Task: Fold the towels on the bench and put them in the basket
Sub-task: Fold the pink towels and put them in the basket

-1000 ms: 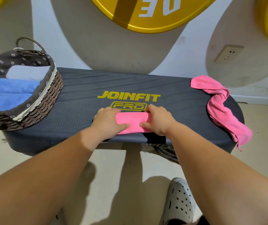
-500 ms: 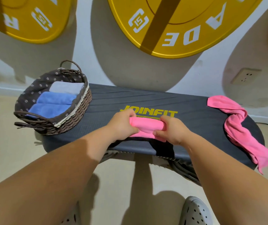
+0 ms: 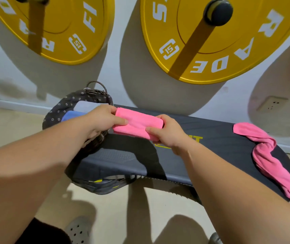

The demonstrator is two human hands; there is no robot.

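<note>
Both hands are closed on the folded pink towel [image 3: 137, 123]: its left end is pinched by the left hand [image 3: 103, 120], thumb on top, and its right end is gripped by the right hand [image 3: 167, 134], fingers curled round the edge. The towel is held just left of centre in the frame, apparently lifted clear of the dark tabletop [image 3: 211, 143] and just right of the basket [image 3: 59, 110], whose near rim is partly hidden by the left wrist. Folded blue towels [image 3: 72, 114] and a grey towel [image 3: 86, 106] are seen lying side by side in the basket at centre left.

The step in hand is judged to be the carry into the basket. The fold would best be kept flat and taut between the two grips, so that the layers are not allowed to slip open. The towel should be lowered into whatever gap is left beside the towels already inside, and aligned with them. The grips are best released only once the towel is fully supported.

A crumpled pink towel [image 3: 267, 155] is draped over the tabletop's end at the right of the frame, not yet folded.
</note>
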